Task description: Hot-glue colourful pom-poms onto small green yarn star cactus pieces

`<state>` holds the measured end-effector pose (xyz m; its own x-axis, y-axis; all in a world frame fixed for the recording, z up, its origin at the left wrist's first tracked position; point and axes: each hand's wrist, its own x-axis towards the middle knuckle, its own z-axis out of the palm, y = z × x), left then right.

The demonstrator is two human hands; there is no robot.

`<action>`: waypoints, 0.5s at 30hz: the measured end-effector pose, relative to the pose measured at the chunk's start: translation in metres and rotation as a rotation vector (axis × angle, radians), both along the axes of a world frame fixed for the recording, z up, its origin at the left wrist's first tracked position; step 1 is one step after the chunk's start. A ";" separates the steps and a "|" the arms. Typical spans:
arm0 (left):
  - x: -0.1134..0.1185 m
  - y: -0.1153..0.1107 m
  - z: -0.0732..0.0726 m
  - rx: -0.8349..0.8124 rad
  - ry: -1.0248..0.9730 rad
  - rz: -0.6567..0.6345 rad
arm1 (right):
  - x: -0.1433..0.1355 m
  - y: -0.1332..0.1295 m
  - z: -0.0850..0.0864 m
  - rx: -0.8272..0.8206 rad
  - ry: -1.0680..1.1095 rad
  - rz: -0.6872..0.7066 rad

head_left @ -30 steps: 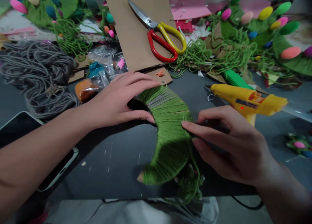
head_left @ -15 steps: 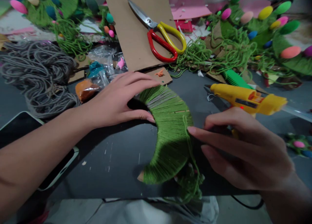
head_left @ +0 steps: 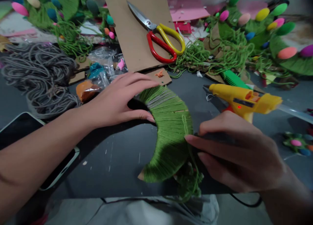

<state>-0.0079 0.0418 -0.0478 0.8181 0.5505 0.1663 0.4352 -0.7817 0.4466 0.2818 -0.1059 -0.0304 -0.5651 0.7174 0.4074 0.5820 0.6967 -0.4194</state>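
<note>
A crescent shape wrapped in green yarn [head_left: 171,133] lies on the dark table, with a few grey strands near its top and bare cardboard at its lower tip. My left hand [head_left: 119,99] grips its upper end, fingertips on the far edge and thumb against the inner curve. My right hand [head_left: 242,150] is at the outer edge, its fingers apart and one fingertip touching the crescent beside a loose green yarn strand [head_left: 185,124]. That strand runs down to a tangled green yarn bundle [head_left: 189,182] at the table's front edge.
A yellow glue gun [head_left: 244,97] with a lit red light lies beyond my right hand. Scissors [head_left: 158,39] rest on cardboard [head_left: 132,49] at the back. Grey yarn [head_left: 39,75] and a phone [head_left: 61,172] are at left. Green yarn scraps [head_left: 234,52] lie back right.
My right fingertip has slid slightly down along the crescent's outer edge. My left hand and the crescent stay nearly still. The view has shifted a little.
</note>
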 end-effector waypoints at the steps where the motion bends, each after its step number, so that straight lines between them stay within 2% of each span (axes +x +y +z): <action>1: 0.000 0.000 0.000 0.005 0.000 0.001 | 0.000 0.000 0.000 -0.001 -0.003 0.009; 10: 0.000 0.000 0.000 0.005 -0.011 -0.012 | -0.002 0.001 0.002 -0.013 0.094 -0.026; 15: -0.001 0.001 -0.002 0.008 -0.020 -0.008 | -0.002 0.004 -0.003 -0.113 0.194 -0.032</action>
<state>-0.0093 0.0424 -0.0495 0.8190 0.5425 0.1868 0.4202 -0.7888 0.4485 0.2800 -0.1015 -0.0331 -0.4602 0.7807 0.4227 0.5035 0.6217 -0.6000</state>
